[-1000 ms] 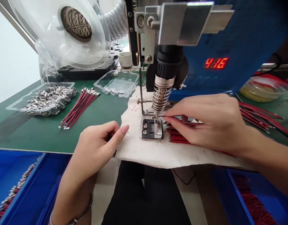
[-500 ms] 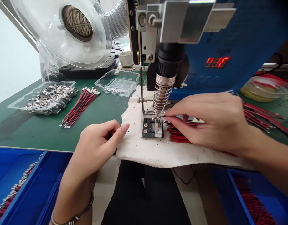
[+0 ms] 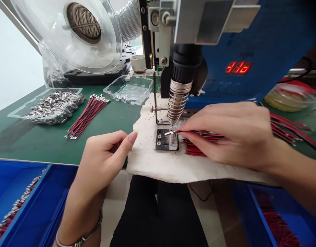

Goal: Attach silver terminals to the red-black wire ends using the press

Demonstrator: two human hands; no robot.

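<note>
My right hand (image 3: pixel 230 132) pinches a red and black wire (image 3: pixel 199 132) with a metal terminal at its tip, held over the small black fixture (image 3: pixel 163 140) under the soldering head (image 3: pixel 180 92). Under that hand lies a pile of red wires (image 3: pixel 192 150) on the white cloth (image 3: pixel 160 164). My left hand (image 3: pixel 106 159) rests curled at the table's front edge, thumb against forefinger, left of the cloth. What it holds, if anything, is hidden.
A clear tray of metal terminals (image 3: pixel 51 104) and a bundle of finished wires (image 3: pixel 87 115) lie at the left on the green mat. A clear reel (image 3: pixel 70 32) hangs above. The blue machine's display (image 3: pixel 237 67) glows red. Blue bins (image 3: pixel 31 202) sit below the table edge.
My right hand has drawn the wire tip slightly down and left, so the terminal now shows over the fixture. The left hand has barely shifted.
</note>
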